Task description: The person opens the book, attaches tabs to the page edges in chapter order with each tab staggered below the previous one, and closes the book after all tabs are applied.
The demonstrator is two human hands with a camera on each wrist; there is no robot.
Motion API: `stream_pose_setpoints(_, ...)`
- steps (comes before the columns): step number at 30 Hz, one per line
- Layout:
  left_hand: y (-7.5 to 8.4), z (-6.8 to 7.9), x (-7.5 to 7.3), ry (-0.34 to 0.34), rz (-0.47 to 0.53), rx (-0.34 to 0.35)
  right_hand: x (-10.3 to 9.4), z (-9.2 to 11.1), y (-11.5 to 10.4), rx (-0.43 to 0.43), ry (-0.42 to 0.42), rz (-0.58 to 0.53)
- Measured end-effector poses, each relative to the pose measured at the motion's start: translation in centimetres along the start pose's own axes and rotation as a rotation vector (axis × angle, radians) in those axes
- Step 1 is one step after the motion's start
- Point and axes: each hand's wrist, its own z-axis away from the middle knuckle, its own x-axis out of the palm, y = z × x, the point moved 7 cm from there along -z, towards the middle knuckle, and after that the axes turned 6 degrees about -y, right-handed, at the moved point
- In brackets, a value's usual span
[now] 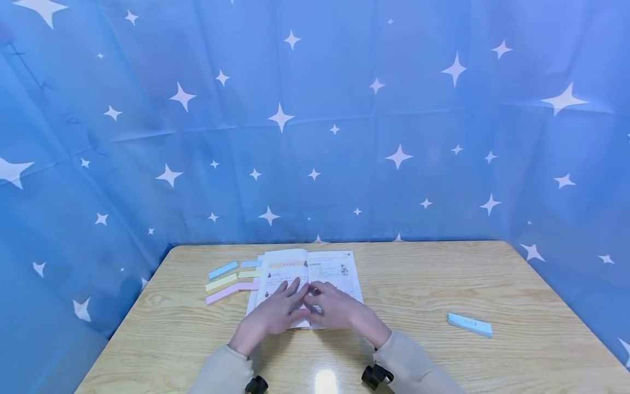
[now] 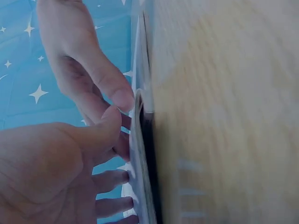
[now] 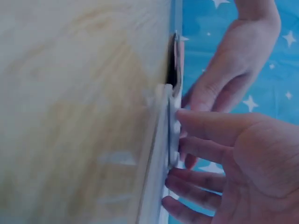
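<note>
An open book (image 1: 285, 273) with printed pages lies on the table, its spine between my two hands. My left hand (image 1: 275, 312) rests on the left page, fingers extended and spread toward the gutter. From the other side, my right hand (image 1: 339, 307) rests on the right page, its fingertips meeting the left hand's near the fold. In the left wrist view, the thumbs come close together at the book's near edge, and the fingertips press on the page. The right wrist view shows the book's edge (image 3: 174, 135) with the right fingers laid against the pages.
Left of the book lie blue (image 1: 223, 270), yellow (image 1: 221, 282) and pink (image 1: 222, 294) paper strips, with matching strips reaching to its left edge. A light-blue strip pad (image 1: 470, 324) lies on the right of the wooden table (image 1: 408, 284). A starry blue curtain (image 1: 344, 148) hangs behind.
</note>
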Motion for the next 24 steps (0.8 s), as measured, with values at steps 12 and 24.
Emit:
stream_pose_setpoints(12,-0.4,0.0,0.3,0.003,-0.001,-0.020,-1.9,-2.1,1.5,-0.061,-0.017,-0.193)
stream_pose_setpoints(24,-0.5,-0.1,0.4,-0.027,0.017,-0.041,-1.8,-6.0,5.9,0.231,-0.101,-0.291)
